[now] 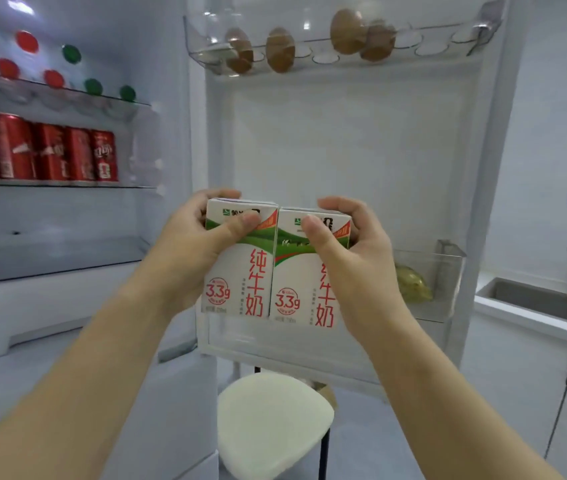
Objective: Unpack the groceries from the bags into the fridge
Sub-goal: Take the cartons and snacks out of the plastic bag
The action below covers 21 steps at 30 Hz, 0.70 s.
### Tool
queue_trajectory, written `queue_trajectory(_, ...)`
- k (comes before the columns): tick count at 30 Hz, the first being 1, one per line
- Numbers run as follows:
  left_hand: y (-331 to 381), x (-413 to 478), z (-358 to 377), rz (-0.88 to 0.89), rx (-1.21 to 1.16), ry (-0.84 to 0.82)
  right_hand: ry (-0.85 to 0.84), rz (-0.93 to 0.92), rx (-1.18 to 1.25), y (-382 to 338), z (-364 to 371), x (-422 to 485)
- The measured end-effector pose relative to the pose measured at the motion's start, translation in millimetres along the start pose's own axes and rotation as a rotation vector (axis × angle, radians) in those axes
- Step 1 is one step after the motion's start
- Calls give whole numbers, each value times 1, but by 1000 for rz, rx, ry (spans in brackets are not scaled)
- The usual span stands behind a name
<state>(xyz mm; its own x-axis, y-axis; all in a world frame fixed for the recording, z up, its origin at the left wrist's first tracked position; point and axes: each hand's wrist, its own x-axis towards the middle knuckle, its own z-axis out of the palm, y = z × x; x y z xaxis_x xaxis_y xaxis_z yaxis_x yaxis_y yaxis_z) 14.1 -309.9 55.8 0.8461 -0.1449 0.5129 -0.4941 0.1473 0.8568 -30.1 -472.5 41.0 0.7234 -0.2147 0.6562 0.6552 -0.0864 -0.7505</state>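
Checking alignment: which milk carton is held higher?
The left carton, gripped by the left hand; its top sits slightly above the right carton.

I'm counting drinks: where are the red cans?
Head view, far left: the red cans stand in a row on a glass fridge shelf, below the red- and green-capped bottles.

left grip (202, 237) clamps left carton (237, 278) | right grip (354, 258) clamps right carton (295, 289) | arms (102, 358) extended, seemingly level
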Motion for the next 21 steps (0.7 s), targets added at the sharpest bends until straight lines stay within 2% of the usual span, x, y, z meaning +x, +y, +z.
queue_trajectory(6, 21, 49, -14, 98, 15, -40, 19, -94, 0, -7, 24, 52)
queue_trajectory(10, 19, 84, -22, 102, -15, -79, 42, -113, -14, -3, 34, 83)
queue_trajectory(21, -16, 138, -16, 104, 61, 55, 123, -41, -425, 27, 35, 130)
